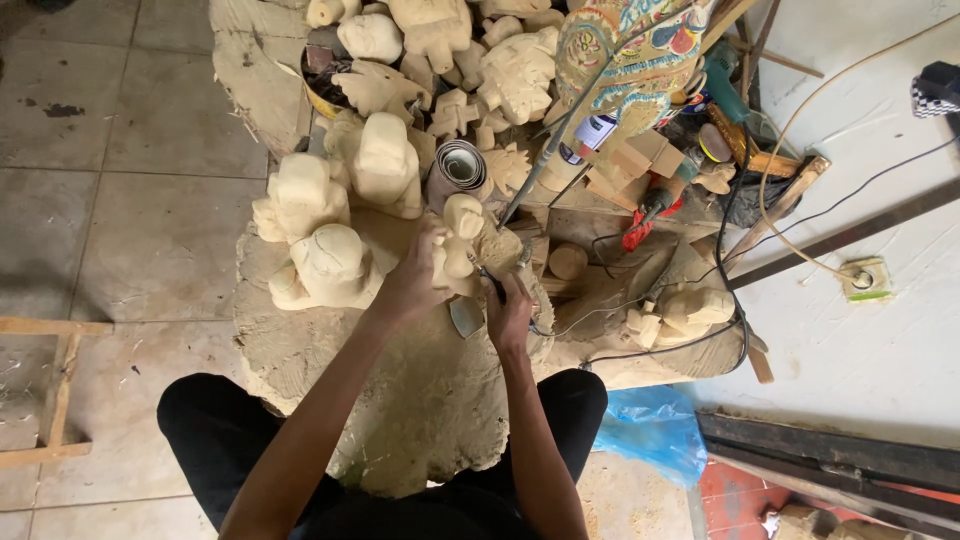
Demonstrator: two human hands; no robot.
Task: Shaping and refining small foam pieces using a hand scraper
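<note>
At centre of the stump (330, 350), left hand (412, 285) is wrapped shut around a pale wood figure (460, 240), fingers on its lower body, head end sticking up past the grip. Right hand (508, 315) sits just right of and below that grip, closed on a small dark-handled tool (492, 285); tip looks to meet the figure's lower side, but exact contact is too small to tell. A flat grey blade (466, 316) lies just below both hands.

Left of the grip: three bigger rough carvings (330, 265), close but not touching the held piece as far as I can see. Above it: sandpaper roll (460, 168), then a pile of unfinished carvings and a painted mask (630, 60). Right of the grip: small blocks, cables, red-handled tool (648, 212).

Judgement on doing this well: keep left thumb and fingers behind the cutting line, not ahead of the tip. Brace the figure's base on the stump so it can't roll. Short, shallow strokes, rotate the piece rather than the wrist. Watch the cable near the right wrist for snagging.
</note>
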